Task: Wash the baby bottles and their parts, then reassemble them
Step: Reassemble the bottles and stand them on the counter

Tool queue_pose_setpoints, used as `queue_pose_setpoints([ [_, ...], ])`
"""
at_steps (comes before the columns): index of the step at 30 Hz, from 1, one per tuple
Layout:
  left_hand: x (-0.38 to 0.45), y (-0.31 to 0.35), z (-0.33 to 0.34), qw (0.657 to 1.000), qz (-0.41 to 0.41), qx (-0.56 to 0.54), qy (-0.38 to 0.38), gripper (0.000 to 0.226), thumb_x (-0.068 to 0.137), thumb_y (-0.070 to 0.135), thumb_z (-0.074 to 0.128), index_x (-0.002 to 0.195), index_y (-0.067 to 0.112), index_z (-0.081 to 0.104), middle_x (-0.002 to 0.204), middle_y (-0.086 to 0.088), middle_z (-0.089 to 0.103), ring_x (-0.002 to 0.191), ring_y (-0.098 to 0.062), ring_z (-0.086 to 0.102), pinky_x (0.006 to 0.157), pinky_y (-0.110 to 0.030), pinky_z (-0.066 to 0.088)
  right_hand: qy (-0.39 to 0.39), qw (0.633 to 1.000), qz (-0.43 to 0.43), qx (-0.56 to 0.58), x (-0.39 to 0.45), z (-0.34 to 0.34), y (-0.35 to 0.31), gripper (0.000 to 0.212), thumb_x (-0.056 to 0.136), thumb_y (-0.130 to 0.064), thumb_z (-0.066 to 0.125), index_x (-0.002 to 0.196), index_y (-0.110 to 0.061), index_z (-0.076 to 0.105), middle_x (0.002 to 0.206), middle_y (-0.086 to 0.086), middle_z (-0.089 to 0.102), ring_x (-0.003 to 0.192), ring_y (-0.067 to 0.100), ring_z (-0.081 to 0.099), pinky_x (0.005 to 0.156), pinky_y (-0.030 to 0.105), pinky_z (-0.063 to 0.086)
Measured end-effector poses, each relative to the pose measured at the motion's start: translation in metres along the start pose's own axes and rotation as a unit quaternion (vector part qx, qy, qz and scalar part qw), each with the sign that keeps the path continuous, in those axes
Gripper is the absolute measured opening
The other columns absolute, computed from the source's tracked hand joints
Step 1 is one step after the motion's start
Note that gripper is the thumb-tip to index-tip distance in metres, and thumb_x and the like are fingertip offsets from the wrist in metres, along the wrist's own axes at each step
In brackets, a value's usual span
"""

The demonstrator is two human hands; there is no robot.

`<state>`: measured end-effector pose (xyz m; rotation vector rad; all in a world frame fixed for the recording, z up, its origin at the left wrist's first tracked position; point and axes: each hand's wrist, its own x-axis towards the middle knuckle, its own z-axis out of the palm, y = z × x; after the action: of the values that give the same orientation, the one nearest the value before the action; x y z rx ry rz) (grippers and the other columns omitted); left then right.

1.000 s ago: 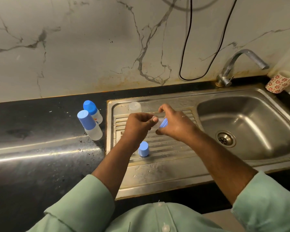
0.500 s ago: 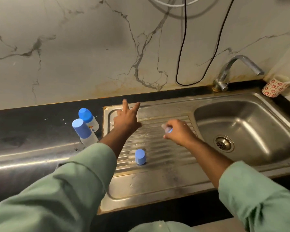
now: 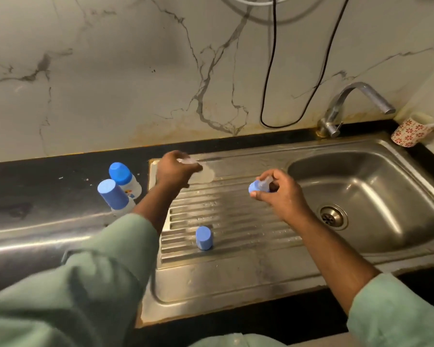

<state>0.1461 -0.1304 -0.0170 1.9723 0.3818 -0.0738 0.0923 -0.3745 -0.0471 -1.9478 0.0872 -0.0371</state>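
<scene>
My left hand (image 3: 176, 169) grips a clear bottle body (image 3: 203, 174) at the back left of the ribbed drainboard (image 3: 236, 221); the bottle is tilted to the right. My right hand (image 3: 281, 194) holds a blue collar with a clear nipple (image 3: 259, 185) above the drainboard's right side, next to the basin. A loose blue cap (image 3: 204, 238) stands on the drainboard in front. Two assembled bottles with blue caps stand on the black counter at the left, one at the back (image 3: 124, 177) and one nearer to me (image 3: 114, 196).
The steel sink basin (image 3: 361, 196) with its drain (image 3: 332, 216) lies to the right, under a bent tap (image 3: 348, 106). A floral cup (image 3: 409, 132) stands at the far right corner. A black cable (image 3: 271, 71) hangs down the marble wall.
My hands came apart. The left hand reached to the back of the drainboard and took hold of the clear bottle body. The right hand moved right with the collar and nipple.
</scene>
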Motion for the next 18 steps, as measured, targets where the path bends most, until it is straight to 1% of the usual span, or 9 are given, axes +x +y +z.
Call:
queue_pose_setpoints([
  [1, -0.004, -0.005, -0.003, 0.997, -0.022, -0.067, -0.007, 0.041, 0.082, 0.020, 0.082, 0.118, 0.009, 0.065, 0.116, -0.015, 0.067, 0.073, -0.025, 0.067, 0.063, -0.036, 0.060, 0.000, 1.000, -0.002, 0.011, 0.004, -0.001, -0.002, 0.033, 0.072, -0.015, 0.083, 0.094, -0.022, 0.060, 0.096, -0.005, 0.066, 0.089, 0.012, 0.064, 0.065, 0.018, 0.053],
  [3, -0.017, -0.008, -0.011, 0.981, -0.066, -0.175, -0.053, 0.030, 0.085, 0.023, 0.079, 0.110, 0.011, 0.067, 0.113, -0.018, 0.066, 0.063, -0.025, 0.067, 0.061, -0.034, 0.062, 0.006, 0.995, 0.019, 0.093, 0.009, -0.003, -0.008, 0.036, 0.070, -0.013, 0.083, 0.095, -0.023, 0.058, 0.101, -0.001, 0.066, 0.094, 0.016, 0.066, 0.075, 0.030, 0.058],
  [5, -0.029, -0.011, -0.018, 0.949, -0.130, -0.262, -0.118, 0.027, 0.084, 0.027, 0.078, 0.104, 0.014, 0.066, 0.108, -0.022, 0.069, 0.064, -0.024, 0.072, 0.058, -0.030, 0.061, -0.007, 0.980, 0.021, 0.199, 0.013, -0.004, -0.014, 0.045, 0.065, -0.011, 0.084, 0.101, -0.023, 0.060, 0.106, 0.003, 0.068, 0.100, 0.020, 0.067, 0.081, 0.036, 0.058],
  [7, -0.040, -0.014, -0.021, 0.909, -0.200, -0.331, -0.153, 0.046, 0.073, 0.034, 0.081, 0.110, 0.015, 0.060, 0.093, -0.021, 0.076, 0.065, -0.023, 0.073, 0.058, -0.026, 0.062, -0.052, 0.973, -0.005, 0.227, 0.014, -0.005, -0.022, 0.048, 0.062, -0.018, 0.084, 0.105, -0.025, 0.066, 0.109, 0.000, 0.070, 0.103, 0.017, 0.067, 0.082, 0.033, 0.057],
  [9, -0.046, -0.018, -0.024, 0.890, -0.226, -0.352, -0.182, 0.063, 0.064, 0.039, 0.081, 0.117, 0.014, 0.057, 0.084, -0.018, 0.076, 0.065, -0.021, 0.070, 0.058, -0.025, 0.062, -0.090, 0.976, -0.047, 0.190, 0.012, -0.002, -0.026, 0.045, 0.063, -0.027, 0.084, 0.105, -0.027, 0.070, 0.110, -0.004, 0.070, 0.104, 0.014, 0.065, 0.082, 0.028, 0.056],
  [11, -0.050, -0.019, -0.025, 0.887, -0.233, -0.345, -0.198, 0.071, 0.061, 0.041, 0.082, 0.121, 0.012, 0.056, 0.086, -0.019, 0.075, 0.063, -0.021, 0.070, 0.056, -0.025, 0.061, -0.110, 0.976, -0.065, 0.175, 0.010, 0.000, -0.026, 0.044, 0.064, -0.028, 0.084, 0.106, -0.027, 0.072, 0.111, -0.004, 0.070, 0.107, 0.016, 0.064, 0.085, 0.031, 0.057],
  [13, -0.054, -0.019, -0.026, 0.890, -0.235, -0.334, -0.201, 0.074, 0.061, 0.043, 0.082, 0.121, 0.011, 0.055, 0.087, -0.019, 0.075, 0.061, -0.020, 0.070, 0.052, -0.024, 0.060, -0.114, 0.974, -0.083, 0.175, 0.007, 0.001, -0.028, 0.043, 0.065, -0.023, 0.083, 0.107, -0.026, 0.072, 0.112, -0.006, 0.070, 0.108, 0.015, 0.064, 0.086, 0.031, 0.057],
  [16, -0.059, -0.021, -0.023, 0.913, -0.209, -0.299, -0.181, 0.069, 0.066, 0.048, 0.079, 0.120, 0.012, 0.056, 0.100, -0.021, 0.072, 0.057, -0.020, 0.069, 0.053, -0.024, 0.059, -0.123, 0.970, -0.118, 0.174, 0.004, -0.001, -0.033, 0.044, 0.068, -0.017, 0.081, 0.109, -0.026, 0.071, 0.115, -0.010, 0.070, 0.110, 0.008, 0.062, 0.082, 0.020, 0.054],
  [18, -0.062, -0.022, -0.021, 0.917, -0.207, -0.297, -0.167, 0.062, 0.076, 0.050, 0.076, 0.119, 0.011, 0.055, 0.103, -0.022, 0.070, 0.056, -0.019, 0.068, 0.052, -0.025, 0.059, -0.136, 0.967, -0.129, 0.172, 0.003, -0.003, -0.037, 0.044, 0.069, -0.012, 0.081, 0.110, -0.025, 0.071, 0.116, -0.010, 0.069, 0.112, 0.008, 0.062, 0.083, 0.019, 0.053],
])
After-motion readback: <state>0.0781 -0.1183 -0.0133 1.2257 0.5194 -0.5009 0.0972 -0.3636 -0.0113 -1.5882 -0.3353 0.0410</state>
